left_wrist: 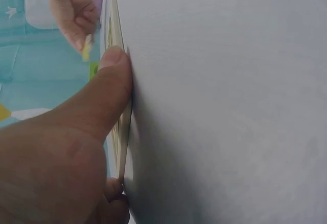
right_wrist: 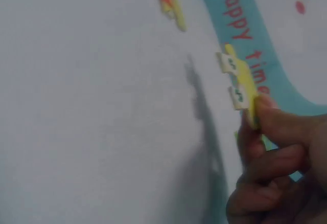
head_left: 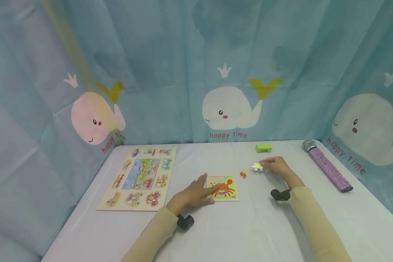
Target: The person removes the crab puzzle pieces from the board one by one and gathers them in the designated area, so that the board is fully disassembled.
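Observation:
A small crab jigsaw puzzle (head_left: 225,199) in a thin square frame lies at the middle of the table. My left hand (head_left: 192,193) rests on its left side, fingers spread, the index fingertip on the crab picture. In the left wrist view the thumb (left_wrist: 110,86) touches the frame's edge. To the right, my right hand (head_left: 277,166) pinches a yellow jigsaw piece (right_wrist: 244,78) between thumb and index finger, held above the cloth. A loose red and yellow jigsaw piece (head_left: 243,174) lies between the puzzle and that hand.
A large wooden vehicle puzzle board (head_left: 134,206) lies on the left. Behind the right hand is a green arched block (head_left: 263,147). A glittery purple microphone (head_left: 329,167) lies along the right side. Blue whale-print curtain (head_left: 163,91) hangs at the table's back.

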Action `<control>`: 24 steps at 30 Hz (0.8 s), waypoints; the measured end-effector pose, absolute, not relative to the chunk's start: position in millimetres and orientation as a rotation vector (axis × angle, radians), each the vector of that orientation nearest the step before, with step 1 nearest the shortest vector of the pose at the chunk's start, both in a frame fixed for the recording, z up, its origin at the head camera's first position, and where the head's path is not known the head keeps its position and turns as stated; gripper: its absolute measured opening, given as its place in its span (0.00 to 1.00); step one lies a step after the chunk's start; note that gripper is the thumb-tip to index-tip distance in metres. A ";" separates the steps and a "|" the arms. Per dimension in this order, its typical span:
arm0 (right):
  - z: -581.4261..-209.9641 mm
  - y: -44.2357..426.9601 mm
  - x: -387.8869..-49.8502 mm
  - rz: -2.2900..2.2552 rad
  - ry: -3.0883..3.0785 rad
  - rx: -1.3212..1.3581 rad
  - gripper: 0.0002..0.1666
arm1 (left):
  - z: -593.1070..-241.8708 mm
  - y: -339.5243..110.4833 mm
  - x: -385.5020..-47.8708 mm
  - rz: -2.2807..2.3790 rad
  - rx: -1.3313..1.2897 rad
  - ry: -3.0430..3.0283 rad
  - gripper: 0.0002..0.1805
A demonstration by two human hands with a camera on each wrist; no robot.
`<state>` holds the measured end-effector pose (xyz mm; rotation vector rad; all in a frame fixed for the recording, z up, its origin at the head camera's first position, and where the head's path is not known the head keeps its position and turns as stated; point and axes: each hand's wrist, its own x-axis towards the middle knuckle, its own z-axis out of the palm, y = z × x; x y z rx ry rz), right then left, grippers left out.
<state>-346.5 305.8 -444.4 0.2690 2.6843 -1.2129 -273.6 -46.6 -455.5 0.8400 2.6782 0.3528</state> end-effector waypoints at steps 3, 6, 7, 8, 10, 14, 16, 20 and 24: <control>-446.3 305.1 -346.1 -1.126 2.680 0.270 0.21 | -455.0 -46.6 -274.4 0.351 0.842 2.682 0.34; -448.1 302.6 -344.3 -1.089 2.703 0.195 0.19 | -454.7 -46.7 -274.3 0.343 0.850 2.681 0.34; -448.9 301.5 -343.6 -1.088 2.716 0.183 0.18 | -454.9 -46.7 -274.1 0.346 0.849 2.681 0.33; -449.9 300.5 -343.1 -1.089 2.729 0.172 0.17 | -454.9 -46.7 -274.0 0.345 0.851 2.679 0.34; -451.7 298.7 -342.4 -1.087 2.767 0.143 0.16 | -454.6 -46.8 -274.1 0.351 0.860 2.678 0.34; -454.6 296.0 -340.8 -1.091 2.818 0.135 0.14 | -454.8 -47.2 -274.9 0.347 0.869 2.681 0.34; -456.0 295.6 -339.8 -1.097 2.837 0.120 0.14 | -455.1 -47.4 -275.0 0.346 0.867 2.683 0.34; -456.2 294.2 -336.7 -1.116 2.870 0.084 0.14 | -455.3 -47.5 -274.7 0.351 0.855 2.687 0.33; -451.4 282.9 -331.6 -1.127 2.866 0.042 0.14 | -456.1 -47.6 -274.1 0.359 0.848 2.680 0.34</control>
